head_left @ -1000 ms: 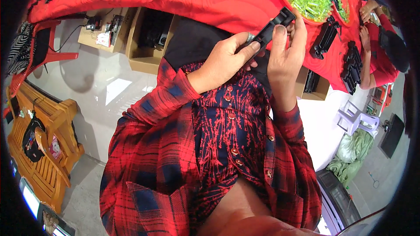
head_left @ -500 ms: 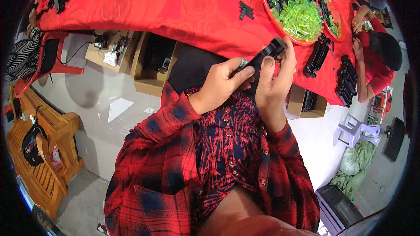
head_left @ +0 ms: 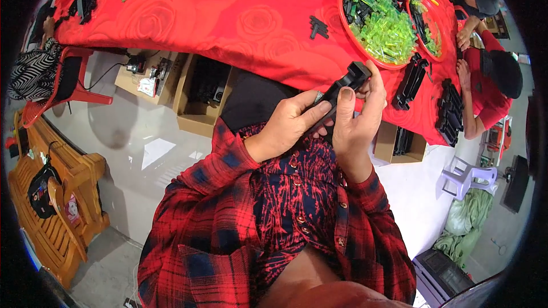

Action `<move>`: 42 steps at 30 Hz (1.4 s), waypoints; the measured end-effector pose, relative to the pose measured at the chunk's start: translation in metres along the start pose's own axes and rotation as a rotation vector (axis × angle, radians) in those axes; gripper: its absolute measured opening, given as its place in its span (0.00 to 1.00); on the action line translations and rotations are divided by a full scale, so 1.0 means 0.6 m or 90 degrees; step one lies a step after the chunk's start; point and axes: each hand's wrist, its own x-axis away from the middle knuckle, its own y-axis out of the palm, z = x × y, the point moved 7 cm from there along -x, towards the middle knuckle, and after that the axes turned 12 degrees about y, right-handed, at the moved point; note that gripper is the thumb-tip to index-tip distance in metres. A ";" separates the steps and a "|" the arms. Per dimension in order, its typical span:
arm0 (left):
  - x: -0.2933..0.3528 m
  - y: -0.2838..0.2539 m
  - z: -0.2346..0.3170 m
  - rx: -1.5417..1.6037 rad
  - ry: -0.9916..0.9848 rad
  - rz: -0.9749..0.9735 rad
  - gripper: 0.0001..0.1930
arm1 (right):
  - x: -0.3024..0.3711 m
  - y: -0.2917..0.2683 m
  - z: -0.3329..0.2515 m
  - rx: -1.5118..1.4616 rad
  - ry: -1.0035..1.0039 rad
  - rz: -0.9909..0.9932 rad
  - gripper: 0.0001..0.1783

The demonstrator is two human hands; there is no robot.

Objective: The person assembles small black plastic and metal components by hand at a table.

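Observation:
A long black plastic part (head_left: 349, 78) with a blocky far end is held up between my two hands, just in front of the table's near edge. My left hand (head_left: 290, 124) is closed round its lower end, thumb along the top. My right hand (head_left: 358, 128) grips the upper end from the right, with its thumb on the near side and a forefinger by the block. Some of the part is hidden by the fingers. On the red cloth beyond lies a small black angular piece (head_left: 318, 28).
A red basin (head_left: 341, 14) holds bright green translucent pieces (head_left: 389, 37) and black ones. A smaller red basin (head_left: 440, 51) stands beside it. Black parts (head_left: 410, 83) lie at the table's right edge. Below the table are cardboard boxes (head_left: 194, 124). A co-worker in red (head_left: 485, 91) sits at right.
My view has shifted, so the table sits lower in the picture. The black part has turned slightly in my hands, its blocky end showing a different side. Both hands keep hold.

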 end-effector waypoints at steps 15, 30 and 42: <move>-0.004 -0.006 0.030 -0.070 0.106 0.002 0.09 | 0.008 0.004 -0.009 -0.030 -0.024 0.002 0.31; -0.008 -0.010 0.009 0.069 -0.027 -0.044 0.09 | 0.017 -0.008 0.000 -0.063 -0.007 0.023 0.33; -0.041 -0.017 0.059 -0.220 -0.237 -0.390 0.18 | -0.026 -0.028 0.086 -0.192 0.247 -0.243 0.17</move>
